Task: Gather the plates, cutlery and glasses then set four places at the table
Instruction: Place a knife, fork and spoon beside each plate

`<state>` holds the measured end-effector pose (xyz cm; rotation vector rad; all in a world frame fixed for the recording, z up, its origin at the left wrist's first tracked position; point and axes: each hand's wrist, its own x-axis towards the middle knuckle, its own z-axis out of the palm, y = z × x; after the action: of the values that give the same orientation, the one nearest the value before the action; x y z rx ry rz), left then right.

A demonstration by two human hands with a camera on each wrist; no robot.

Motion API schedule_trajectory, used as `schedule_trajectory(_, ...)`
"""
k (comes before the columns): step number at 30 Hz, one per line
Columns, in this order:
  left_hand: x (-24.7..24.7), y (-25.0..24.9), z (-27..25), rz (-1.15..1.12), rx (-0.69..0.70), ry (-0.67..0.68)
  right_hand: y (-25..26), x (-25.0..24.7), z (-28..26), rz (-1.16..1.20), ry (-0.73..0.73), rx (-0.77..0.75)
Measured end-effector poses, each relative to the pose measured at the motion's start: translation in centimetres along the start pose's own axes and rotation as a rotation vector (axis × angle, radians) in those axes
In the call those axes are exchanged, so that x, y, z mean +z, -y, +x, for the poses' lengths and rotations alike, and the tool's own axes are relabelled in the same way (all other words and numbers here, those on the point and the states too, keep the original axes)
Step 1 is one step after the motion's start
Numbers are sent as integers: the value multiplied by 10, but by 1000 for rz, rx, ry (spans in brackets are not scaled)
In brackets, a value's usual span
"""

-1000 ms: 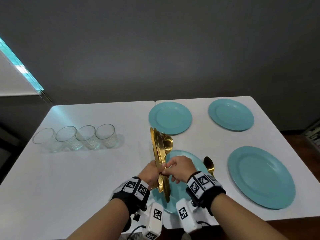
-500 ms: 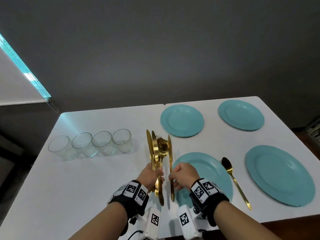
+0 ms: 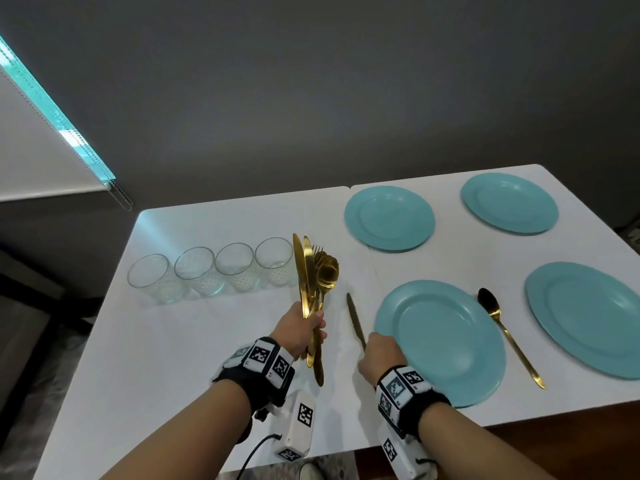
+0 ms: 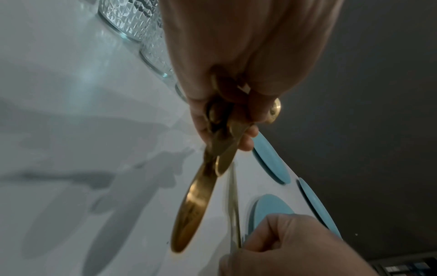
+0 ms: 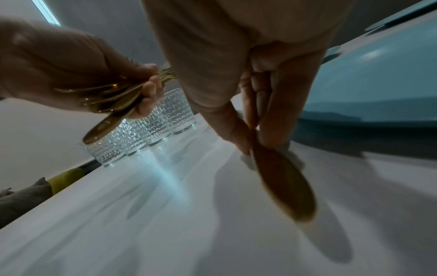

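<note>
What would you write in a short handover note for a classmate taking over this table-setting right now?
Left hand grips the gold cutlery bundle upright. Right hand pinches a gold knife, laying it left of the near plate.
Done: four teal plates out; gold spoon lies right of the near plate.
Left: fork for this place, cutlery for three other plates, then the four glasses, lined up at the left.

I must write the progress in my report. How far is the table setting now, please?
Done: four teal plates are laid out, and a gold spoon lies right of the near plate. In hand: the right hand pinches a knife left of that plate; the left hand grips the remaining cutlery bundle. Left: the other places' cutlery, and the four glasses, grouped in a row.
</note>
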<state>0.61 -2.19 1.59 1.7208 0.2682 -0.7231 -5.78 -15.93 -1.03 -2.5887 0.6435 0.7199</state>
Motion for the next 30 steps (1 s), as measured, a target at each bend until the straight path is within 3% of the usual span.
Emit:
schedule_trajectory(12, -7, 3, -6, -1, -24, 23, -6, 13, 7, -181, -31, -18)
schedule_trajectory(19, -7, 0, -7, 14, -22, 17, -7, 12, 15, -144, -66, 19)
schedule_trajectory(30, -3, 4, -8, 40, -33, 36, -6, 19, 16, -93, 5, 27)
